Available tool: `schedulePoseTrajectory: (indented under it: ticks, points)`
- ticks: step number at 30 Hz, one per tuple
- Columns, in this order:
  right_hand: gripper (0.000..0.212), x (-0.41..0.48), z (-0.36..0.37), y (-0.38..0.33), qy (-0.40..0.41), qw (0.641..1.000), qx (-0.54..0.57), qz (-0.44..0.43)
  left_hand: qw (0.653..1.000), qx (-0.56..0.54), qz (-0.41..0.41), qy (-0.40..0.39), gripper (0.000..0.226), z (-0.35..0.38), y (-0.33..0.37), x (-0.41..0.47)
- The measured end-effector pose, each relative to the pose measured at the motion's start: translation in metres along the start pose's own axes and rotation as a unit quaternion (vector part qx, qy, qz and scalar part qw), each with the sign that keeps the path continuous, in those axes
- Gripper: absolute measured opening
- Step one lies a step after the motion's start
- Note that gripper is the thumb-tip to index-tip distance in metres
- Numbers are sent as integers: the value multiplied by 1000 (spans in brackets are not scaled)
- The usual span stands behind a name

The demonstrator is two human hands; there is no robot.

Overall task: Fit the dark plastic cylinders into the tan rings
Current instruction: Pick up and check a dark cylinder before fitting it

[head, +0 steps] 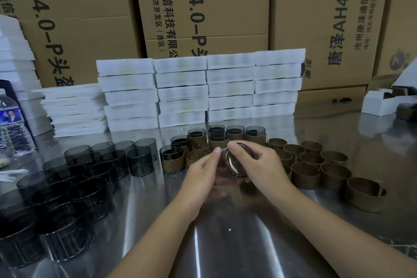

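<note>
My right hand [259, 165] grips a dark see-through plastic cylinder [237, 163], tilted with its open end toward me, just above the steel table. My left hand [203, 172] pinches the cylinder's left rim between thumb and fingertips. Whether a tan ring sits round it is hidden by my fingers. Several loose dark cylinders [74, 178] stand on the left. Several empty tan rings [316, 165] stand on the right. Behind my hands are several cylinders fitted in tan rings [228, 136].
Stacks of white foam trays [203, 90] line the back of the steel table [225, 232], with large cardboard boxes [203, 7] behind them. A water bottle [10, 124] stands at the far left. A small white box [381, 101] sits at the far right.
</note>
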State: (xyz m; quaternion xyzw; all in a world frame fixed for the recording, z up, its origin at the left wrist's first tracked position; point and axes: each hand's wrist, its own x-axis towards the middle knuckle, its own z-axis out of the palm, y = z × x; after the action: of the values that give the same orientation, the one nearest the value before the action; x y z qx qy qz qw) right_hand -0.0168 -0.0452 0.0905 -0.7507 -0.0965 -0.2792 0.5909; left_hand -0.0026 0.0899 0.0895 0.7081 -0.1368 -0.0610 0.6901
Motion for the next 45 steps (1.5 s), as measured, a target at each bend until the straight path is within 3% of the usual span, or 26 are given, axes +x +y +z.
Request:
schedulePoseTrajectory:
  ticks: [2,4,8,11,15,19,26,33,37,45]
  points:
    - [9,-1,1,-3,-2,1000,-1,4,1000,-9,22,15,33,1,0,0]
    - [23,-3,2,-5,-10,1000,2,5,999,-22,42,18,38,2,1,0]
    - [34,-2,1,-5,-13,999,21,33,996,-50,65,-30,45,4,0,-3]
    - [42,2,0,-2,-24,998,-10,61,996,-68,55,-23,60,4,-5,-2]
    - [40,7,-10,2,6,992,-109,66,997,-57,42,40,46,2,-8,3]
    - [28,13,-26,7,80,924,-370,53,989,-121,10,86,33,-3,-8,8]
    - [36,11,-18,12,-53,849,-523,43,978,-164,-11,131,38,-10,-9,14]
    - [27,7,-12,14,-100,842,-530,23,973,-181,-5,140,34,-10,-9,15]
    - [6,7,-12,10,-50,882,-468,-20,972,-185,8,148,32,-11,-8,16]
    - [10,4,-8,9,17,923,-362,-126,971,-199,-8,134,37,-11,-6,12]
